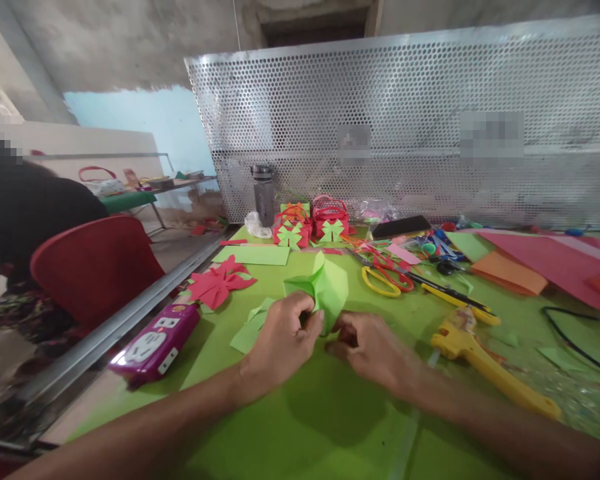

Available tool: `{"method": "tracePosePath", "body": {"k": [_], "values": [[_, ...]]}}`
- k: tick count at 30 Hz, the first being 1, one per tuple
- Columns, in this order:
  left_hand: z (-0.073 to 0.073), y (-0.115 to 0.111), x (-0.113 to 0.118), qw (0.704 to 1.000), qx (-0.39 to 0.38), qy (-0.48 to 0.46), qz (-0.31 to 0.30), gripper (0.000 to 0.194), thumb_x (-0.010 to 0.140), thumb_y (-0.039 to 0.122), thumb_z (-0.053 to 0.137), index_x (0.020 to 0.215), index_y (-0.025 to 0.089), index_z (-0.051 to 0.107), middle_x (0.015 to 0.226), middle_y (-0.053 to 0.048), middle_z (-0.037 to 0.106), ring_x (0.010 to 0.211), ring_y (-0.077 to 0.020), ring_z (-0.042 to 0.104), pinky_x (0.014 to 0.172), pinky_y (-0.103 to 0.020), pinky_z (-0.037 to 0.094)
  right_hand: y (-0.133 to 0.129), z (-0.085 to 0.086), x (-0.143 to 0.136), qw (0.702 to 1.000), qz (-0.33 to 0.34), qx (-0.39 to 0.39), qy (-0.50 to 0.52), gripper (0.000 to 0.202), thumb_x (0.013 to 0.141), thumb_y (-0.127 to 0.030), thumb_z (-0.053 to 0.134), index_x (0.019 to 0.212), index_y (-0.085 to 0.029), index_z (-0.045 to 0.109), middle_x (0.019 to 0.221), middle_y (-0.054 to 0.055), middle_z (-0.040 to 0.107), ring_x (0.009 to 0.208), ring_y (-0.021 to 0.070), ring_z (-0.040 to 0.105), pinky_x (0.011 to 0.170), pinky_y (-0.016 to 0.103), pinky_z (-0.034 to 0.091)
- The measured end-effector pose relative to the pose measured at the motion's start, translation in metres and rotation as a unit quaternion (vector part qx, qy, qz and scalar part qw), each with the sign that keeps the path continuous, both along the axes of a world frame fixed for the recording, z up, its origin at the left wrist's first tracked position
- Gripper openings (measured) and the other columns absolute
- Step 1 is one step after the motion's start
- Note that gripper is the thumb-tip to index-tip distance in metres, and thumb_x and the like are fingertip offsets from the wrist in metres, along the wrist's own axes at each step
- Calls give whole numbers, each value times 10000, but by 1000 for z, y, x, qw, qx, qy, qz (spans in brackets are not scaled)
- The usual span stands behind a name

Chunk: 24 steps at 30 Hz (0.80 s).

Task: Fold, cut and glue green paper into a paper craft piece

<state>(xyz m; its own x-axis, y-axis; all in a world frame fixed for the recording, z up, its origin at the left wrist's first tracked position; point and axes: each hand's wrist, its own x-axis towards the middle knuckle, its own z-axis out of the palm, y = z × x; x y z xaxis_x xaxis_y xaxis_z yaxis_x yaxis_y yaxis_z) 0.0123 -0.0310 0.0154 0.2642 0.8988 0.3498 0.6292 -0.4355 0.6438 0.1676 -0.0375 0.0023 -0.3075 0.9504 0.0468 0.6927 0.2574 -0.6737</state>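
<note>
My left hand [287,333] pinches a folded piece of light green paper [331,293] between thumb and fingers, above the green tabletop. The paper stands up in pointed flaps that spread apart at the top. My right hand [373,343] is curled at the paper's lower right edge, its fingertips closed against it; the exact grip is partly hidden. Beside my left hand lie green paper pieces [253,327]. Farther left is a red paper cut into petal shapes [223,283].
A purple power strip [155,343] lies at left. To the right are a yellow glue gun [485,360], yellow-handled scissors [380,281], and pink paper sheets [555,260]. Red baskets with green bows [331,223] and a bottle [263,197] stand behind. A person [35,193] sits at left.
</note>
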Motion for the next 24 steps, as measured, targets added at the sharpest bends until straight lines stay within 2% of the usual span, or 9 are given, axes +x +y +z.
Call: {"method": "tracePosePath", "body": {"k": [3,6,11,15,18,24], "values": [[-1,0,1,1000,-25,-3,0,272,797,222,466,570,189,319,515,69,279,487,-86,279,478,-233,206,1,-4,0,999,9,41,-8,227,792,-206,438,566,-191,418,503,-44,407,456,81,344,438,206,241],[1,-2,2,998,-54,-21,-12,249,816,262,464,600,187,365,522,68,308,495,-87,295,477,-229,215,3,-7,-1,997,-7,67,-41,272,800,-150,389,533,-196,364,493,-43,353,453,83,296,440,220,216],[6,-6,0,991,-105,-64,-51,279,886,325,359,644,187,375,579,60,305,530,-93,305,483,-226,241,2,-8,0,994,-13,88,-58,191,761,-106,413,590,-191,416,535,-19,419,487,101,305,487,247,229],[6,-7,-2,989,-111,-74,-58,286,902,321,323,646,194,341,588,59,296,534,-96,300,489,-227,242,-1,-12,1,988,10,130,-82,179,827,-156,347,723,-176,492,590,21,506,494,123,338,517,272,247],[5,-6,-3,989,-117,-66,-63,283,904,307,315,645,195,340,574,61,285,520,-96,287,479,-230,231,-2,-13,1,985,15,149,-81,245,865,-203,297,696,-189,473,576,16,501,479,126,342,511,274,256],[3,-5,-3,994,-78,-14,-79,306,894,296,350,610,185,357,559,57,287,529,-97,288,497,-238,226,-1,-8,3,990,7,139,-2,280,893,-279,279,653,-206,406,560,-15,441,495,116,365,500,241,298]]}}
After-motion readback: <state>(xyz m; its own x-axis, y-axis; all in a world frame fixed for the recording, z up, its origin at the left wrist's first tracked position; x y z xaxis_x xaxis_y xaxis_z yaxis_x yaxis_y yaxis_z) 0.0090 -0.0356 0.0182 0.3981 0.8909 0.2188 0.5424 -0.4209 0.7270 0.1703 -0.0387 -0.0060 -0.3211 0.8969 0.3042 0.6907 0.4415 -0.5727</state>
